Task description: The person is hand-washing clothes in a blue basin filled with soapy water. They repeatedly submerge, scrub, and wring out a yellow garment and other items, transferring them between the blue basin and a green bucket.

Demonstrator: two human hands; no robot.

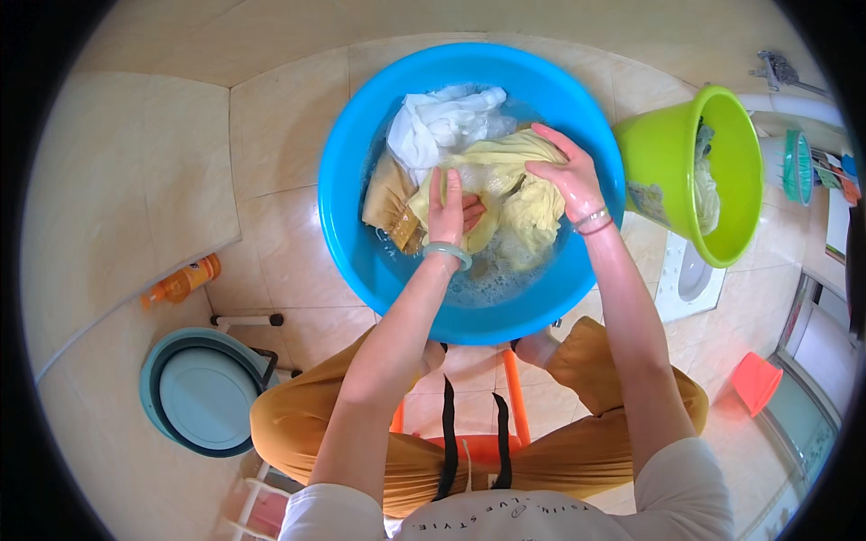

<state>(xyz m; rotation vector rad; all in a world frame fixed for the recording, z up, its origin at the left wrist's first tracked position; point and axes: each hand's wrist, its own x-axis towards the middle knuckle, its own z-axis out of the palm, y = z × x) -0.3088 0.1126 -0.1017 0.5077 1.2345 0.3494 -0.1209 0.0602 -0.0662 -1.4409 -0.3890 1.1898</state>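
Observation:
A wide blue basin (336, 207) holds soapy water and wet laundry. Both my hands are on a pale yellow garment (532, 212), its cloth bunched and soapy. My left hand (451, 209), with a jade-green bangle at the wrist, grips the cloth near the basin's middle, its fingers partly tucked into the folds. My right hand (570, 178) holds the garment's right side between thumb and fingers. Beyond my left hand a white cloth (437, 126) floats in the water. A tan cloth (386, 194) lies at the left, partly under the yellow one.
A lime-green bucket (654, 171) with cloth inside leans at the basin's right. Beyond it stands a small bin (794, 167). A squat toilet (690, 279) is set in the floor. At left are an orange bottle (185, 279) and a grey-green folding basin (207, 397). I sit on an orange stool (514, 397).

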